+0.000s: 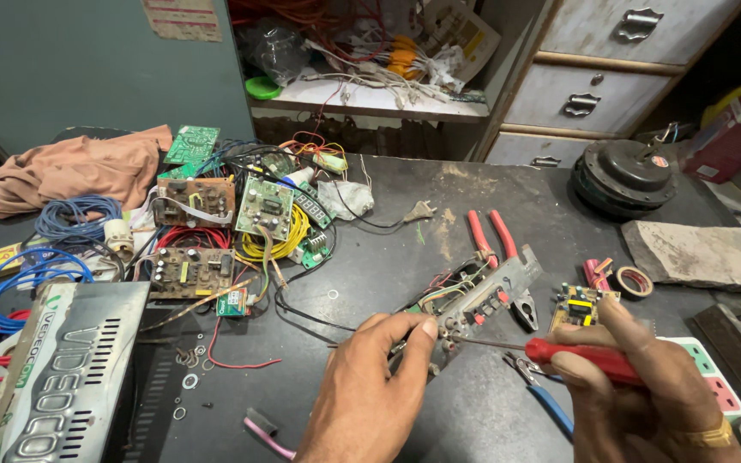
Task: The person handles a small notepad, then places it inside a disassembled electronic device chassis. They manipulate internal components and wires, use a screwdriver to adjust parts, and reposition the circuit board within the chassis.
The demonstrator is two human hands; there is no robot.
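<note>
My left hand [370,386] pinches the near end of a long grey circuit assembly [482,296] with coloured wires, which lies on the dark worktable [388,231]. My right hand [645,386] grips a red-handled screwdriver [581,356]; its thin shaft points left and its tip meets the assembly close to my left fingertips. Red-handled pliers [495,244] lie just behind the assembly. A small yellow circuit board [578,304] sits by my right thumb.
Several circuit boards and wire coils [233,223] crowd the left side. A silver vented metal case [62,377] stands at front left. A round black motor [623,176], a stone slab [701,253], a tape roll [634,281], a cloth [70,167] and grey drawers [593,94] ring the back.
</note>
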